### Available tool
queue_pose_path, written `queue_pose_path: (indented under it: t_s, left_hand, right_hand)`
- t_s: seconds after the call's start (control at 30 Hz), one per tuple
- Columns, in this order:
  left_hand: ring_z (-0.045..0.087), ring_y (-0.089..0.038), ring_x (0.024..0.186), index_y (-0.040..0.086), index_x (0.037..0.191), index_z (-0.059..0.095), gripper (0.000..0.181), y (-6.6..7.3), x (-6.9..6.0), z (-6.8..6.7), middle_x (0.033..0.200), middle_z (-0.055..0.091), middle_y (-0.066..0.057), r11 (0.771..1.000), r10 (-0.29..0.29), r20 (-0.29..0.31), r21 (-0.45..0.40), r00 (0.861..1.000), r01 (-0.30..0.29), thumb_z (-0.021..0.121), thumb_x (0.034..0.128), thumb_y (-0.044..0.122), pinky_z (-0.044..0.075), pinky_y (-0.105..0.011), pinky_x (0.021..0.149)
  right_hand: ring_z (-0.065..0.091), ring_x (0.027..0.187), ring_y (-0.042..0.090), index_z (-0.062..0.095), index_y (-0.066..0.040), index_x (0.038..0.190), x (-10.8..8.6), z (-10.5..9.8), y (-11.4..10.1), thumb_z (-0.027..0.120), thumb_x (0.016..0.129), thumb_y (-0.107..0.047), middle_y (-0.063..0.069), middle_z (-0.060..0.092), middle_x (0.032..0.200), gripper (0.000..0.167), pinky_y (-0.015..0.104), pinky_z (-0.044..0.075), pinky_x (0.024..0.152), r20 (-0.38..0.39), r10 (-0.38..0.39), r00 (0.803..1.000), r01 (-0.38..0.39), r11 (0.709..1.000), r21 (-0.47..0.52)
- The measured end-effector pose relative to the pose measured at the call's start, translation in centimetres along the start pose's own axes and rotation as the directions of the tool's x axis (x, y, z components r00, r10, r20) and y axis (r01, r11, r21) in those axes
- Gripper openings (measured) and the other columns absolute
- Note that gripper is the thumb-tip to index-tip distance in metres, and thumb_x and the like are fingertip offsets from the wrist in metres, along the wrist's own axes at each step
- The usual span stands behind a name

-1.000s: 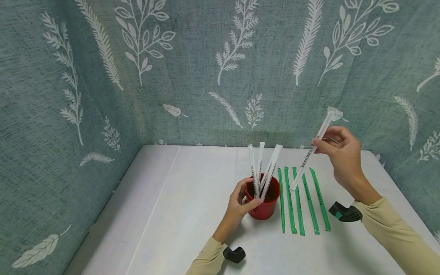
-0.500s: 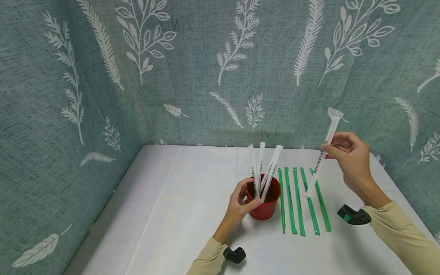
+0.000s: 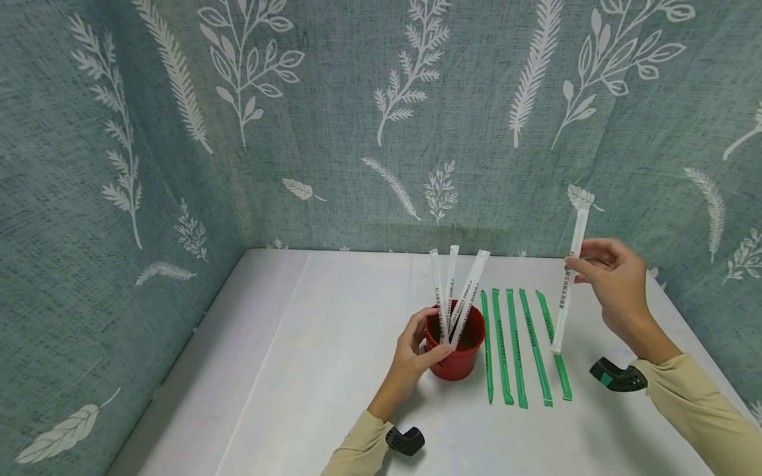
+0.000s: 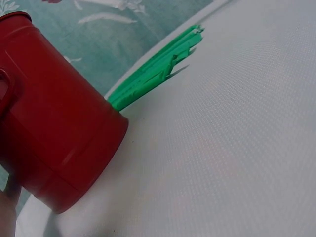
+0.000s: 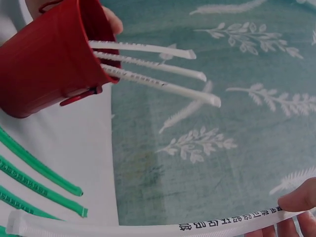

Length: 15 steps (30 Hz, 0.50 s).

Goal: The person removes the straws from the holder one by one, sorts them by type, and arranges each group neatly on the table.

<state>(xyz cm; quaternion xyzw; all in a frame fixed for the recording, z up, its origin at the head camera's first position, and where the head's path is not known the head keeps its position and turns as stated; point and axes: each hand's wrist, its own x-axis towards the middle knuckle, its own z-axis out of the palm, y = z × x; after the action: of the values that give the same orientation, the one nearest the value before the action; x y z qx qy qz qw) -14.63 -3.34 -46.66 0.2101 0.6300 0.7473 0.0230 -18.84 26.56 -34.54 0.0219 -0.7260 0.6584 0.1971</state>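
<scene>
My left hand [image 3: 411, 354] grips a small red bucket [image 3: 455, 367], thumb at the near rim and fingers on the far left side. Several white paper-wrapped straws [image 3: 472, 291] lean upright inside it. Off to the right, my right hand [image 3: 619, 281] pinches another white paper-wrapped straw [image 3: 565, 291] between thumb and fingers. That straw is nearly upright, its lower end over the rightmost of several green-wrapped straws [image 3: 516, 350]. In the right wrist view the held straw [image 5: 148, 231] crosses the bottom, with dark printed characters on it.
The green straws lie roughly side by side on the white table [image 3: 321, 344], just right of the bucket. A green-grey curtain [image 3: 333, 132] with white leaf patterns hangs behind and along the left. Each wrist carries a black camera mount [image 3: 619, 375].
My right hand has moved right and slightly down with the white straw, which has turned more upright. Its lower end has shifted from the middle green straws to the rightmost. The left hand stays put.
</scene>
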Motion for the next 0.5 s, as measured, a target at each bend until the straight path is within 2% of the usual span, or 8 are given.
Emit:
queue_pose_path:
  t_s: [0.17, 0.3, 0.5]
  left_hand:
    - [0.046, -0.03, 0.119, 0.005, 0.138, 0.039, 0.058, 0.0, -0.1, 0.0, 0.134, 0.048, -0.017, 1.0, 0.009, 0.0, -0.008, 1.0, -0.009, 0.064, 0.0854, 0.006, 0.038, -0.045, 0.094]
    - [0.047, -0.03, 0.118, 0.005, 0.137, 0.04, 0.058, -0.2, 0.0, 0.1, 0.133, 0.049, -0.017, 1.0, 0.029, -0.007, -0.009, 1.0, -0.029, 0.065, 0.085, 0.008, 0.039, -0.045, 0.093]
    - [0.047, -0.023, 0.118, 0.02, 0.137, 0.042, 0.059, -2.8, 0.3, -0.4, 0.133, 0.05, -0.005, 1.0, 0.029, -0.014, -0.005, 0.999, -0.029, 0.069, 0.0845, 0.02, 0.04, -0.042, 0.093]
  right_hand:
    - [0.06, 0.074, 0.002, 0.058, -0.014, 0.102, -0.1, -0.4, 0.6, 0.067, 0.085, -0.002, -0.004, 0.058, 0.09, 0.023, 0.015, 0.048, 0.058, -0.021, 0.027, 0.999, -0.03, 0.991, -0.13]
    - [0.059, 0.074, 0.002, 0.059, -0.015, 0.103, 0.0, -0.7, 1.0, 0.067, 0.086, -0.004, -0.006, 0.058, 0.09, 0.022, 0.015, 0.048, 0.058, -0.032, 0.042, 0.999, -0.047, 0.982, -0.181]
    - [0.059, 0.074, -0.001, 0.059, -0.016, 0.104, 0.1, -0.9, 1.5, 0.067, 0.087, -0.006, -0.011, 0.058, 0.089, 0.021, 0.015, 0.048, 0.058, -0.056, 0.072, 0.996, -0.084, 0.965, -0.248]
